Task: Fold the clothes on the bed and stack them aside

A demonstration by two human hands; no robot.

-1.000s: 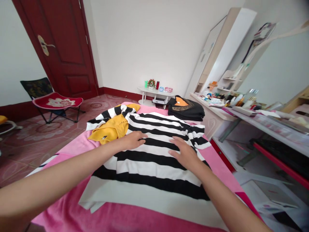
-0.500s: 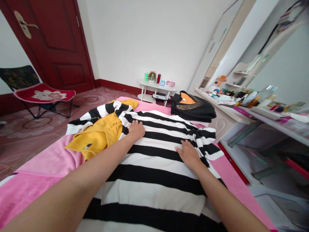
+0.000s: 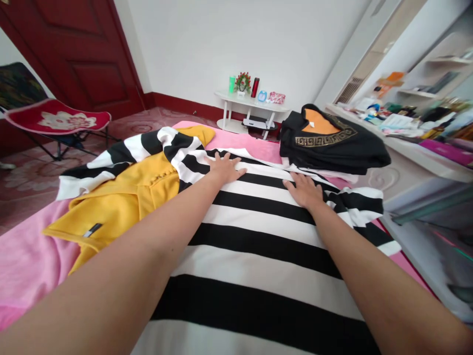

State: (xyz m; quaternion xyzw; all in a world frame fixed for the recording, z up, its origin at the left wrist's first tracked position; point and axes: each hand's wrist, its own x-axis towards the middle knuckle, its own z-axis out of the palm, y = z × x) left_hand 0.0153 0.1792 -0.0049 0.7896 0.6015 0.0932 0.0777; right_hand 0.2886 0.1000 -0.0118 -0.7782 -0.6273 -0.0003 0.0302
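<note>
A black-and-white striped shirt (image 3: 258,236) lies spread out in front of me, its sleeves out to both sides. My left hand (image 3: 223,168) rests on its upper left part with the fingers spread. On the upper right part, near the neckline, my right hand (image 3: 303,190) lies palm down, fingers stretched out. Beside my left forearm is a yellow garment (image 3: 121,195) with a dark label, partly under the striped left sleeve. Beyond my right hand sits a folded black top (image 3: 332,148) with a gold-patterned neckline and orange inside.
Pink bedding (image 3: 29,256) lies beneath the clothes. A red folding chair (image 3: 59,118) stands at left by the red door (image 3: 74,49). At the back is a small white table (image 3: 254,102) with several items. A cluttered dresser (image 3: 424,153) runs along the right.
Both hands have slid farther up the striped shirt toward its neckline, and the left fingers have spread. My view has come closer and tilted down a little.
</note>
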